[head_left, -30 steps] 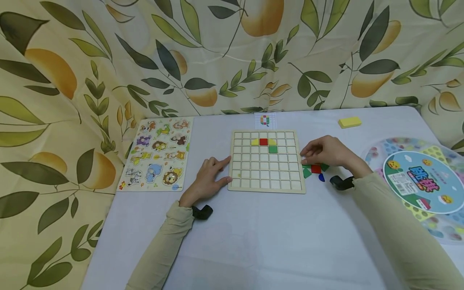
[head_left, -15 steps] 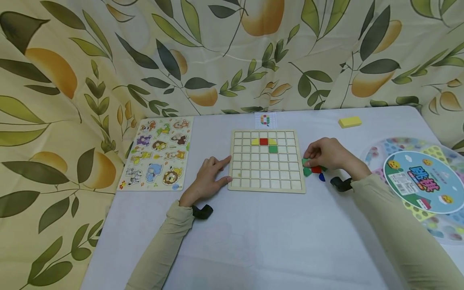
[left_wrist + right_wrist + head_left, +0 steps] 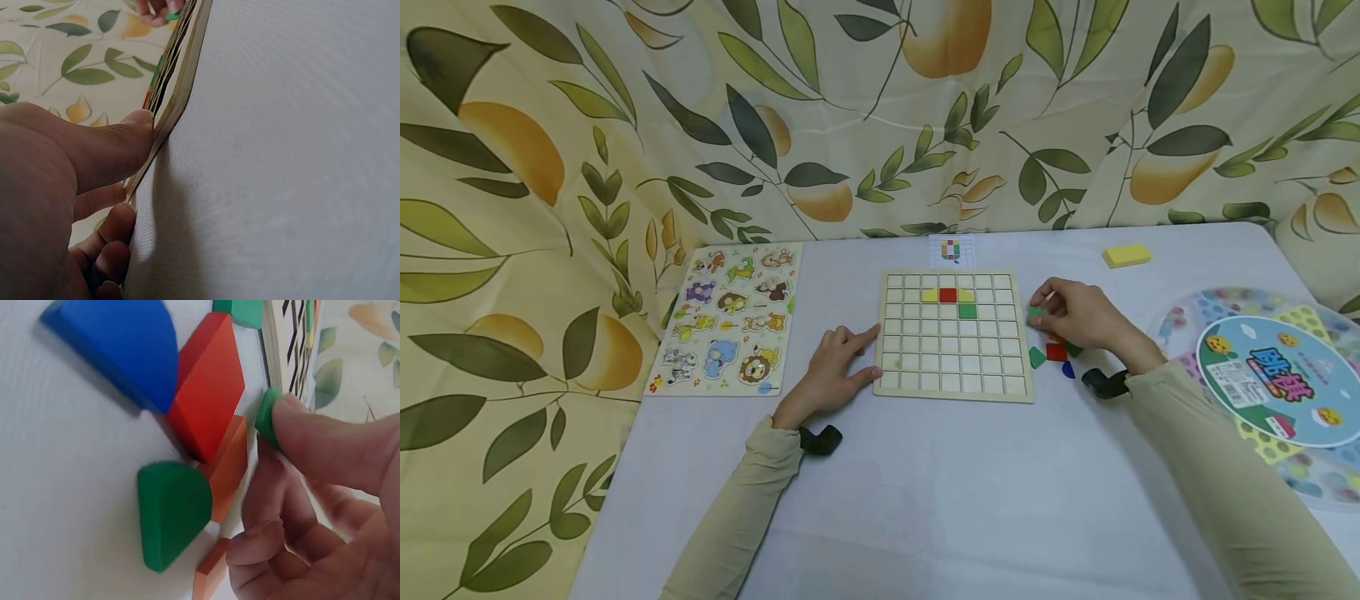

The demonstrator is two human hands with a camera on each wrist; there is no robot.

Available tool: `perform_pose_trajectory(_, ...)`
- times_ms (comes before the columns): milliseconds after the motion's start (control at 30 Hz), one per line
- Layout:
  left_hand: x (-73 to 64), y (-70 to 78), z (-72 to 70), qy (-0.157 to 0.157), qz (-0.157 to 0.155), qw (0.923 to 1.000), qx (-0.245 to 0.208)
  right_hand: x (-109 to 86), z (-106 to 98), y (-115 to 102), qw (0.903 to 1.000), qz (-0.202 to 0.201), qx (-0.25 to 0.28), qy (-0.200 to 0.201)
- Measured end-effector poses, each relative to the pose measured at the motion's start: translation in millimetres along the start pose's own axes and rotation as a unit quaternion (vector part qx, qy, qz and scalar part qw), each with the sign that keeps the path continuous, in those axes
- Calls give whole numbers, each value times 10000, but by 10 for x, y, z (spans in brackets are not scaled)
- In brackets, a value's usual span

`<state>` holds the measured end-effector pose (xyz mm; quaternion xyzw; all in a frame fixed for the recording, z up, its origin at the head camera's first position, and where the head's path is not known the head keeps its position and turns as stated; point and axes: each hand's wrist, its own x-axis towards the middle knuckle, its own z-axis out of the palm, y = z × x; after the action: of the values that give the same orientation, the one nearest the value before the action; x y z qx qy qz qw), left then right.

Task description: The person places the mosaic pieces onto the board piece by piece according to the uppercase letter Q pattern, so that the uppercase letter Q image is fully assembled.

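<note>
A wooden grid board [image 3: 951,367] lies mid-table, with a red square [image 3: 947,295], yellow rounded tiles [image 3: 930,295] on both sides of it and a green square [image 3: 967,311] in its cells. My left hand [image 3: 829,371] touches the board's left edge with extended thumb and index finger; its other fingers curl in. Right of the board, my right hand [image 3: 1082,315] pinches a green tile [image 3: 267,419] between thumb and fingers. Below that hand lie loose tiles: a red square [image 3: 207,390], a blue rounded one [image 3: 122,347], a green rounded one [image 3: 174,512] and orange ones [image 3: 230,469].
A small pattern card [image 3: 951,250] sits behind the board. To the left is an animal puzzle board [image 3: 700,346]. A yellow block [image 3: 1126,255] stands at the back right, and a round game package [image 3: 1277,379] lies on the far right. A patterned cloth hangs behind the table.
My right hand has gone from the board's right edge to the loose tiles, and lifted a green tile slightly away from them. The left hand stays at the board's edge.
</note>
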<state>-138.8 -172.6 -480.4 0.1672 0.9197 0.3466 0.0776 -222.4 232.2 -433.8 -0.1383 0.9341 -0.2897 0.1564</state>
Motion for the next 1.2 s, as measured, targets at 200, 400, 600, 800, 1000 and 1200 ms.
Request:
perform_pose_trajectory(200,3,-6,2,13,-4,10000,23,25,26,-28,9989,72,332,327)
perform_pose_trajectory(400,7,-3,6,-6,-65,10000,7,38,81,-97,9955,-7,607,725)
perform_pose_trajectory(600,4,-5,9,0,-90,10000,27,76,157,-183,9945,13,814,652)
perform_pose_trajectory(800,-2,-13,7,32,-19,10000,28,128,239,-266,9947,-84,891,514)
perform_pose_trajectory(1000,-13,-23,3,96,166,9998,61,172,307,-328,9938,-225,1005,422)
perform_pose_trajectory(1200,-14,-2,-11,78,138,9999,24,210,340,-384,9937,-265,1069,206)
